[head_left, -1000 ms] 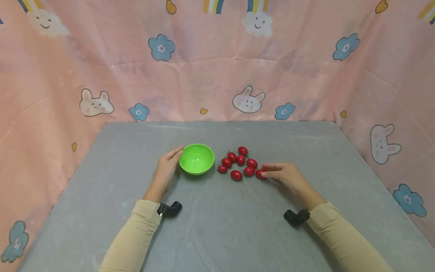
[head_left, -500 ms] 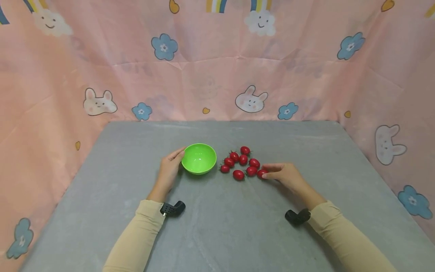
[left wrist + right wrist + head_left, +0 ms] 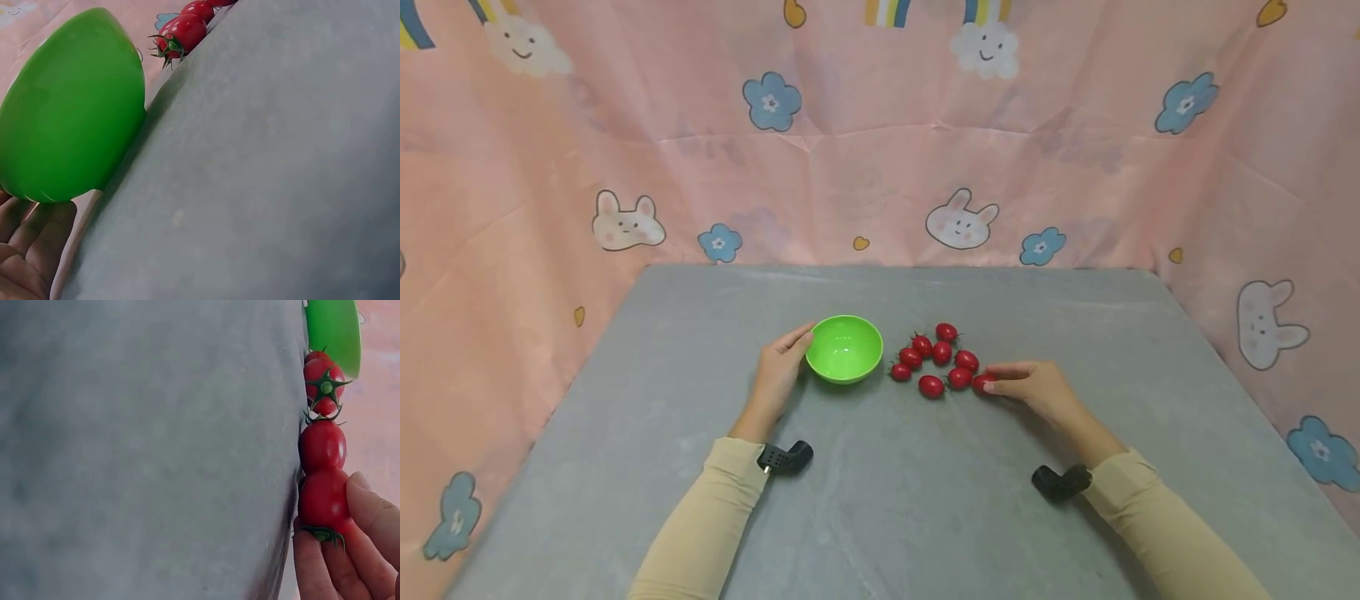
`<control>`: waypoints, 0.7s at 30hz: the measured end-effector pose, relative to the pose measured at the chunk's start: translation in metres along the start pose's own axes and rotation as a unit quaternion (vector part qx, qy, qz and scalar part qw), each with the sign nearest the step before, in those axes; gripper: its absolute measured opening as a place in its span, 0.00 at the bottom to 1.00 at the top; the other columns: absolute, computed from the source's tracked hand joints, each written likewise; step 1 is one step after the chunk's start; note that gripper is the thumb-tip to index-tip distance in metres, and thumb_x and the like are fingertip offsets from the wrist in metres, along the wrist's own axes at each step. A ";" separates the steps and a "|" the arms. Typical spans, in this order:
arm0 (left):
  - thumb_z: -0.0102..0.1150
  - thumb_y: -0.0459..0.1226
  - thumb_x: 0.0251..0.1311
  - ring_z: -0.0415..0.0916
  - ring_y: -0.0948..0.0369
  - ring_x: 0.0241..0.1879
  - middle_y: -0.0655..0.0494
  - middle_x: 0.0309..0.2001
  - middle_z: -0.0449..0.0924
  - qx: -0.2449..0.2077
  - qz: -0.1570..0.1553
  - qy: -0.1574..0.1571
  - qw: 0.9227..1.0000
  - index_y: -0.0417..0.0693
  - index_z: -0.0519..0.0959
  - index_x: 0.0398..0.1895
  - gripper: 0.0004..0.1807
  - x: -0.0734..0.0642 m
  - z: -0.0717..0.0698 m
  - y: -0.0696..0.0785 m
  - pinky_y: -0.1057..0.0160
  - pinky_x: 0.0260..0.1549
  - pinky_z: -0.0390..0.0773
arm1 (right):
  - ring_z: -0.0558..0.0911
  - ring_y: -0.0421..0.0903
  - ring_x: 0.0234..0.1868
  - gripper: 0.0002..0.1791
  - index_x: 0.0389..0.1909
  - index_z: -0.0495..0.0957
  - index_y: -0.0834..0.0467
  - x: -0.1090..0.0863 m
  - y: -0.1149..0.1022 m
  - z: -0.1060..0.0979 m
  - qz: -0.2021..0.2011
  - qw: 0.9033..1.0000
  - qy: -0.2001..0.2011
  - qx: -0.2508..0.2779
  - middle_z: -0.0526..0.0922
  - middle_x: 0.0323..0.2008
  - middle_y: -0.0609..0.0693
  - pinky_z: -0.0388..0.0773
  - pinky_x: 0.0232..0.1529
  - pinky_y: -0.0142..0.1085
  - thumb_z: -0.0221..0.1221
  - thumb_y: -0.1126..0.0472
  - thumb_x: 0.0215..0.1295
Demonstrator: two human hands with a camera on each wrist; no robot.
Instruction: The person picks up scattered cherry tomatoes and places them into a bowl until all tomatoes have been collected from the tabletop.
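A bright green bowl stands on the grey table. My left hand holds its left side, the thumb at the rim and the fingers along the outer wall. In the left wrist view, the fingers touch the outside of the bowl. To the right of the bowl lie several red cherry tomatoes with green stems. My right hand pinches the rightmost cherry tomato between thumb and fingers. In the right wrist view this tomato sits low at the table, touching its neighbour.
The grey table reaches back to a pink printed cloth that hangs behind and along both sides. A black wrist device is on the left wrist, and a similar device on the right.
The head view has swung slightly left, so everything appears a little further right. Both hands, the bowl and the cherry tomatoes keep about the same places on the table.
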State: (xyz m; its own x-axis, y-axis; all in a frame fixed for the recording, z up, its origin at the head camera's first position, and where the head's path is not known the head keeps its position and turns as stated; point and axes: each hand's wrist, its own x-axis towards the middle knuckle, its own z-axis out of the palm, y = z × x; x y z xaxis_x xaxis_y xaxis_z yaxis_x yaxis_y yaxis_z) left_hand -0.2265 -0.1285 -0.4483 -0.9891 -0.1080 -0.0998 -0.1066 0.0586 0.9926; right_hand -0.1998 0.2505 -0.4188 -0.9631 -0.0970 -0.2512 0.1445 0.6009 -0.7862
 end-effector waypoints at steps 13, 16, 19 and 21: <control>0.53 0.45 0.73 0.67 0.60 0.70 0.54 0.69 0.73 -0.017 -0.002 -0.001 1.000 0.50 0.76 0.65 0.22 0.001 0.001 0.000 0.67 0.58 0.77 | 0.68 0.58 0.69 0.32 0.61 0.79 0.58 -0.004 -0.006 0.002 0.016 0.999 0.005 0.029 0.79 0.63 0.59 0.72 0.66 0.51 0.67 0.42 0.61; 0.53 0.45 0.73 0.68 0.60 0.69 0.52 0.69 0.73 -0.021 -0.001 -0.003 1.000 0.49 0.76 0.66 0.22 0.001 0.001 0.001 0.75 0.50 0.77 | 0.68 0.58 0.69 0.32 0.61 0.79 0.58 -0.004 -0.011 0.003 0.018 0.999 0.005 0.030 0.78 0.63 0.60 0.72 0.65 0.51 0.67 0.43 0.61; 0.54 0.44 0.73 0.68 0.59 0.69 0.51 0.69 0.72 -0.028 0.000 -0.005 1.000 0.47 0.75 0.66 0.22 0.000 0.001 0.001 0.80 0.44 0.77 | 0.68 0.58 0.69 0.32 0.60 0.79 0.58 -0.003 -0.014 0.005 0.017 0.999 0.003 0.034 0.77 0.64 0.60 0.72 0.66 0.52 0.67 0.43 0.60; 0.54 0.44 0.73 0.68 0.58 0.69 0.51 0.69 0.72 -0.031 0.001 -0.007 0.999 0.46 0.75 0.66 0.23 0.000 0.001 0.002 0.81 0.43 0.76 | 0.67 0.58 0.69 0.32 0.60 0.80 0.58 -0.002 -0.016 0.006 0.015 0.999 0.004 0.039 0.78 0.64 0.60 0.70 0.66 0.53 0.68 0.43 0.60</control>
State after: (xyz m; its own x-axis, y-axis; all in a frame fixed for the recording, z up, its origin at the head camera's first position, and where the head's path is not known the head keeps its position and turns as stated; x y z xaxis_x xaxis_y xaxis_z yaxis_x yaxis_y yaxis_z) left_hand -0.2269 -0.1272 -0.4463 -0.9906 -0.0950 -0.0985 -0.0986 -0.0037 0.9951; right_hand -0.1987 0.2368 -0.4090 -0.9598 -0.0741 -0.2709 0.1899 0.5394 -0.8204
